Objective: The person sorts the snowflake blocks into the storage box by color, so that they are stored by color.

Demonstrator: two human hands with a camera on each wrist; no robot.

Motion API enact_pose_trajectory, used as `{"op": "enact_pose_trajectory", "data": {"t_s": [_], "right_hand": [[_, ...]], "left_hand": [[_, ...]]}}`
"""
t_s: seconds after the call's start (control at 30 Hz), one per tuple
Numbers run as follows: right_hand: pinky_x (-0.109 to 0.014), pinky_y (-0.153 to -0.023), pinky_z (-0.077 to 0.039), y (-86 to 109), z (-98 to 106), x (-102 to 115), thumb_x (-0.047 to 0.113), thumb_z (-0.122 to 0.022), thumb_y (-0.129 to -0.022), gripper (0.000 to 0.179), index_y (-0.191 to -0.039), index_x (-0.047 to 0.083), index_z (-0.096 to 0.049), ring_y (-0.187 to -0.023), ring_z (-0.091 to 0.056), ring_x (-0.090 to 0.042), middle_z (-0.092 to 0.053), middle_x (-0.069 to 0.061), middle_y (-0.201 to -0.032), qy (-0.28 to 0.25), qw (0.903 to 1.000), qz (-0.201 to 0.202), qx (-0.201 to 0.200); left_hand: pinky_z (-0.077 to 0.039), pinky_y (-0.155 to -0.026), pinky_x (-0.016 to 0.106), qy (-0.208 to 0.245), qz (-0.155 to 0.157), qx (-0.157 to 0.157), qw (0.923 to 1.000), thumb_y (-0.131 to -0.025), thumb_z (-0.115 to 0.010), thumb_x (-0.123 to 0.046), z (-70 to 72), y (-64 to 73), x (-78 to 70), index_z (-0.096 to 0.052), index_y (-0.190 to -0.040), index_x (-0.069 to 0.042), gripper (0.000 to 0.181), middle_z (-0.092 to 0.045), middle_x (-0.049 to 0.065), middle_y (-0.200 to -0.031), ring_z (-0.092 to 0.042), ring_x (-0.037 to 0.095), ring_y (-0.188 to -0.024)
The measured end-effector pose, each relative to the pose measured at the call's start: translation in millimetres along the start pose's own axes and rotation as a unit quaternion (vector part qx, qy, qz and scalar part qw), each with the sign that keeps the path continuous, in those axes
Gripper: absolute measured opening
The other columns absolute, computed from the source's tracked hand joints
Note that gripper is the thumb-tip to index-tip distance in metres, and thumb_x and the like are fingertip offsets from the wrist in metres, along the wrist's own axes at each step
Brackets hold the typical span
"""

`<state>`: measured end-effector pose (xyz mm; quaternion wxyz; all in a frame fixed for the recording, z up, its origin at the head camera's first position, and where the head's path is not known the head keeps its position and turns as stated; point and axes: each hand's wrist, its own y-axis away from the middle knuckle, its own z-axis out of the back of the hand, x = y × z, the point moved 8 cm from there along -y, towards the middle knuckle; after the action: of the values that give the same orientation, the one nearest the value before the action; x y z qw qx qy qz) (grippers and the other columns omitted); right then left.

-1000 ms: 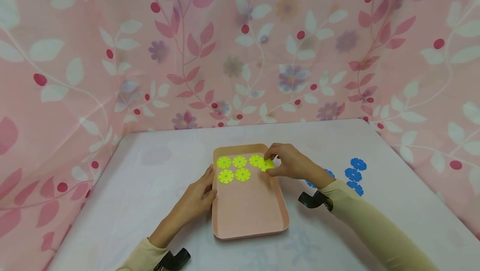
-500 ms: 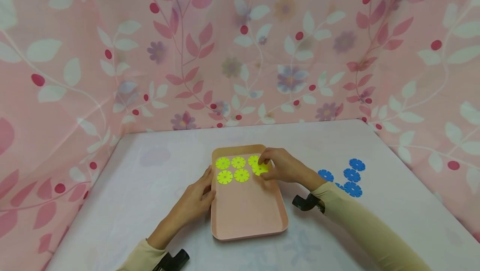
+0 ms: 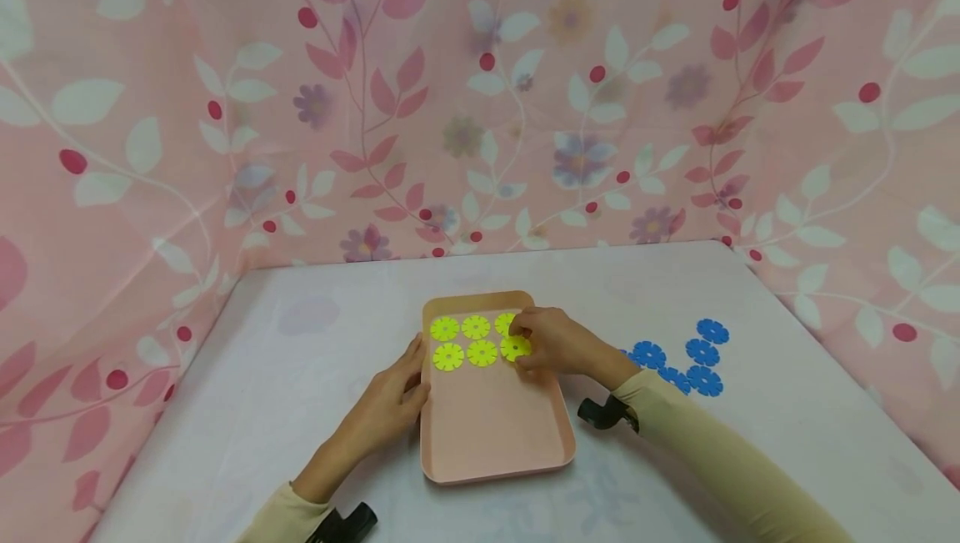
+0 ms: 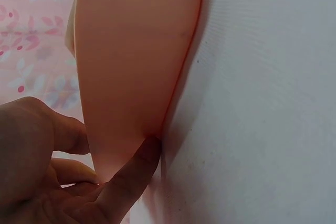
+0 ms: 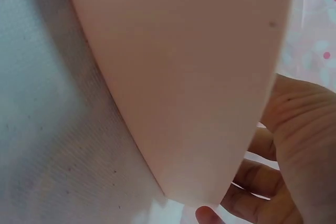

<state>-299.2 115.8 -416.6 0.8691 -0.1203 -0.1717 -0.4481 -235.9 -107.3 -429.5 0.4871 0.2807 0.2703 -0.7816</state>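
Note:
A pink tray (image 3: pixel 495 426) lies on the white table. Several yellow snowflake building discs (image 3: pixel 447 356) form two rows along its far part. My right hand (image 3: pixel 558 343) reaches over the tray's right rim and pinches the yellow disc (image 3: pixel 514 349) at the right end of the nearer row, thumb and fingers at its edge. Behind that disc, the fingers partly cover another yellow disc (image 3: pixel 504 324). Along the left side, my left hand (image 3: pixel 390 393) rests against the tray with extended fingers; in the left wrist view a fingertip (image 4: pixel 151 148) touches the outer wall.
Several blue snowflake discs (image 3: pixel 702 352) lie on the table (image 3: pixel 645 460) right of the tray, some beside the right forearm. A floral pink curtain (image 3: pixel 480 109) hangs behind the table. Each wrist wears a black camera mount (image 3: pixel 602 414).
My right hand has moved left and nearer, bringing the pinched yellow disc from over the far row's right end into the nearer row. More blue discs now show. The left hand stays against the tray.

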Motion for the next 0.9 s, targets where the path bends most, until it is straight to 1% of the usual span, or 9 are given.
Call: {"op": "enact_pose_trajectory", "data": {"t_s": [0.17,0.23,0.37,0.47,0.6,0.77,0.9], "right_hand": [[-0.03,-0.078,-0.054,-0.4,-3.8,0.6,0.017,-0.089,-0.082,0.038,-0.115,0.006,-0.072,-0.086,-0.056,-0.016,-0.067,-0.001,-0.105,0.021,0.9997,-0.01,0.001],[-0.033,-0.08,-0.052,-0.3,-5.0,1.3,0.016,-0.089,-0.082,0.039,-0.116,0.006,-0.072,-0.084,-0.056,-0.015,-0.067,-0.001,-0.104,0.031,0.9995,-0.007,0.001],[-0.044,-0.09,-0.046,-0.9,-7.6,1.9,0.018,-0.087,-0.082,0.04,-0.118,0.007,-0.072,-0.089,-0.058,-0.016,-0.069,0.0,-0.105,0.053,0.9984,-0.016,0.004],[-0.05,-0.095,-0.044,-0.8,-8.6,2.0,0.02,-0.087,-0.083,0.04,-0.117,0.008,-0.072,-0.093,-0.059,-0.017,-0.069,0.0,-0.106,0.068,0.9974,-0.023,0.002],[-0.053,-0.098,-0.044,0.3,-7.9,3.0,0.02,-0.086,-0.084,0.038,-0.117,0.008,-0.072,-0.095,-0.061,-0.019,-0.069,-0.001,-0.107,0.084,0.9962,-0.021,-0.006],[-0.053,-0.1,-0.045,2.5,-5.5,4.9,0.021,-0.085,-0.086,0.037,-0.118,0.008,-0.073,-0.102,-0.062,-0.021,-0.07,-0.003,-0.112,0.1,0.9948,-0.015,-0.012],[-0.053,-0.1,-0.048,8.4,3.2,6.0,0.02,-0.085,-0.087,0.035,-0.118,0.007,-0.074,-0.106,-0.063,-0.025,-0.071,-0.006,-0.115,0.088,0.9957,-0.009,-0.028]], "left_hand": [[-0.03,-0.117,0.048,0.002,0.001,0.0,1.0,-0.101,-0.062,-0.004,-0.2,-0.2,-0.1,-0.031,-0.158,0.006,0.065,-0.022,0.022,-0.166,-0.028,0.031,-0.15],[-0.03,-0.117,0.048,0.003,0.001,0.0,1.0,-0.101,-0.062,-0.004,-0.4,-0.2,0.2,-0.031,-0.158,0.006,0.065,-0.022,0.022,-0.167,-0.029,0.031,-0.15],[-0.03,-0.117,0.048,0.0,0.002,0.001,1.0,-0.101,-0.062,-0.003,-0.5,-0.1,0.2,-0.031,-0.157,0.007,0.065,-0.022,0.022,-0.167,-0.029,0.031,-0.15],[-0.03,-0.117,0.048,-0.002,0.001,0.001,1.0,-0.101,-0.062,-0.003,-0.8,-0.4,-0.3,-0.031,-0.157,0.007,0.065,-0.022,0.022,-0.166,-0.029,0.031,-0.15],[-0.03,-0.116,0.048,-0.002,0.001,0.001,1.0,-0.101,-0.062,-0.003,-0.7,-0.7,-1.3,-0.031,-0.158,0.007,0.065,-0.022,0.022,-0.167,-0.029,0.031,-0.15],[-0.03,-0.117,0.049,-0.003,0.0,0.003,1.0,-0.101,-0.062,-0.003,0.0,0.0,-2.4,-0.031,-0.158,0.007,0.065,-0.022,0.021,-0.167,-0.029,0.031,-0.15],[-0.03,-0.117,0.048,-0.001,-0.001,0.004,1.0,-0.101,-0.062,-0.003,0.2,0.5,-2.3,-0.031,-0.157,0.007,0.065,-0.022,0.022,-0.167,-0.029,0.031,-0.15]]}}
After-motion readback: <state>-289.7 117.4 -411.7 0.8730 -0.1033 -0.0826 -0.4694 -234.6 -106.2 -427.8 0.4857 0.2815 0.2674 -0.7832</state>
